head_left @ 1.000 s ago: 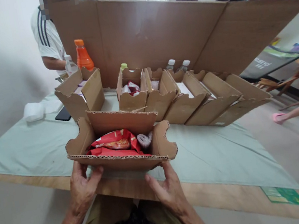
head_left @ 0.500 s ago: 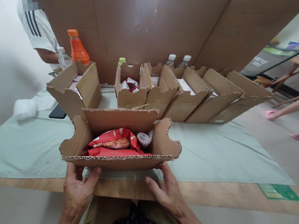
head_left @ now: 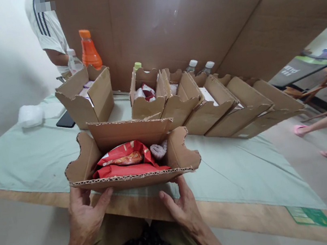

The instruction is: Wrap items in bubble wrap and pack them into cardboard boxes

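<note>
An open cardboard box [head_left: 135,179] with scalloped flaps sits at the near edge of the table, held from below and in front by both hands. My left hand [head_left: 84,218] grips its lower left side, thumb up against the front flap. My right hand [head_left: 181,208] grips its lower right side, fingers under the box. Inside lie red snack packets [head_left: 126,160] and a small clear-wrapped bundle [head_left: 158,150]. Fingertips of both hands are hidden beneath the box.
A row of several open cardboard boxes [head_left: 210,107] stands behind, with another box [head_left: 85,95] at the left. An orange bottle [head_left: 90,51], small bottles, a phone [head_left: 65,120] and a tall cardboard screen [head_left: 186,25] stand at the back. A person in a white shirt [head_left: 46,29] stands far left.
The box has come slightly nearer to me and its front flap has tipped down flatter. Both hands stay on the box's lower sides.
</note>
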Motion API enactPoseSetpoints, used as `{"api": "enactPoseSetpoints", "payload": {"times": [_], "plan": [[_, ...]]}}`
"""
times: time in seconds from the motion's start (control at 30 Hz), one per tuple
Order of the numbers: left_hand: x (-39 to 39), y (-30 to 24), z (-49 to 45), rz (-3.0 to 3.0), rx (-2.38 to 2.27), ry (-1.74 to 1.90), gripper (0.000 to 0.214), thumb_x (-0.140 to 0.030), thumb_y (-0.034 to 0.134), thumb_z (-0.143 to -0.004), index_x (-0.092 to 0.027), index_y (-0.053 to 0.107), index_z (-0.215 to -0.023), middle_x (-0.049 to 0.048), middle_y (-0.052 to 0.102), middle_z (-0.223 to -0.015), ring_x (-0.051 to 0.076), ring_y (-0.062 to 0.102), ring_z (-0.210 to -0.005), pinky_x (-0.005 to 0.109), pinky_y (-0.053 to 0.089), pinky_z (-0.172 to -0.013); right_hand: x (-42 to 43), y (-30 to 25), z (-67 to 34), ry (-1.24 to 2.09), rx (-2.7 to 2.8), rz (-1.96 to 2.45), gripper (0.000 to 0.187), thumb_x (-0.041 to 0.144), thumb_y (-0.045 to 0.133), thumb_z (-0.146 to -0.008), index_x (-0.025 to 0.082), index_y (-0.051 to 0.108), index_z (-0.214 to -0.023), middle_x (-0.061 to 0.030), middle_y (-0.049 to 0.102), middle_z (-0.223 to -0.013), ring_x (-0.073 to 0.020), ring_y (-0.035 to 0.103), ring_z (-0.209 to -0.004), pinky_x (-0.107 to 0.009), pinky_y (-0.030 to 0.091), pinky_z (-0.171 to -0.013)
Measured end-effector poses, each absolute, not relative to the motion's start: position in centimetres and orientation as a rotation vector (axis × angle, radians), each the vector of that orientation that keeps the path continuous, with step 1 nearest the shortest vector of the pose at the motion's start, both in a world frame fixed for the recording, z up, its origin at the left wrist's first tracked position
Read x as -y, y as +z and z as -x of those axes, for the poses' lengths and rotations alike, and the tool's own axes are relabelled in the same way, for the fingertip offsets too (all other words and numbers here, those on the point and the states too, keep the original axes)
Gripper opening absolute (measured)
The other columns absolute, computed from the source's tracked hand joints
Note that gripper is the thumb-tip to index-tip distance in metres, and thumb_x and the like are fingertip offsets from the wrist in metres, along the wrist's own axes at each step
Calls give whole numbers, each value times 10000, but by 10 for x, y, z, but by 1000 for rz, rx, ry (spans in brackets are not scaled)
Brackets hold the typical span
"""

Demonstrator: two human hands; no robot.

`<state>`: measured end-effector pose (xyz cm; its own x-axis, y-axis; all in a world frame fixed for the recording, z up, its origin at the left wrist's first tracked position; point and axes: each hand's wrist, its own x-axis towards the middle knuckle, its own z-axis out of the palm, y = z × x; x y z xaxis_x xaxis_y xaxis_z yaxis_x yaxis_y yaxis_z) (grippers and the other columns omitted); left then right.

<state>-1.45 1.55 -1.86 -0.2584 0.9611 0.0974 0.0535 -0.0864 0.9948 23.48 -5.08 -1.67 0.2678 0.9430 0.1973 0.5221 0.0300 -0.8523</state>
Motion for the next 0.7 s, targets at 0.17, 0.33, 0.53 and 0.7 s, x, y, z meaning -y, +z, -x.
{"api": "enactPoseSetpoints", "payload": {"times": [0.17, 0.33, 0.53, 0.7], "plan": [[-16, -15, 16, -1109, -1412, 1501, 725, -528, 926, -656, -240, 594, -1233, 105, 656, -1313, 318, 607, -1305, 556, 399, -1214, 50, -15, -227, 593, 1410, 1587, 347, 366, 624, -907, 236, 566, -1223, -73, 684, -1131, -247, 650, -1032, -376, 561, -888], [-24, -14, 26, -1108, -1414, 1498, 648, -540, 881, -721, -236, 604, -1222, 101, 669, -1290, 316, 616, -1293, 531, 417, -1200, 57, -15, -221, 604, 1452, 1560, 342, 335, 634, -892, 255, 582, -1221, -68, 698, -1114, -254, 671, -1021, -386, 582, -895], [-28, -11, 27, -1189, -1378, 1496, 695, -505, 781, -856, -283, 509, -1455, 103, 543, -1506, 303, 497, -1437, 483, 364, -1244, 34, -5, -247, 628, 1444, 1521, 466, 356, 606, -911, 230, 607, -1360, -117, 705, -1307, -289, 675, -1163, -433, 567, -984], [-13, -23, 11, -1170, -1417, 1513, 856, -488, 773, -866, -322, 343, -1587, 118, 392, -1636, 319, 417, -1505, 486, 348, -1255, -25, -3, -263, 654, 1422, 1461, 480, 402, 639, -851, 239, 657, -1302, -74, 759, -1149, -243, 719, -899, -378, 616, -777]]}}
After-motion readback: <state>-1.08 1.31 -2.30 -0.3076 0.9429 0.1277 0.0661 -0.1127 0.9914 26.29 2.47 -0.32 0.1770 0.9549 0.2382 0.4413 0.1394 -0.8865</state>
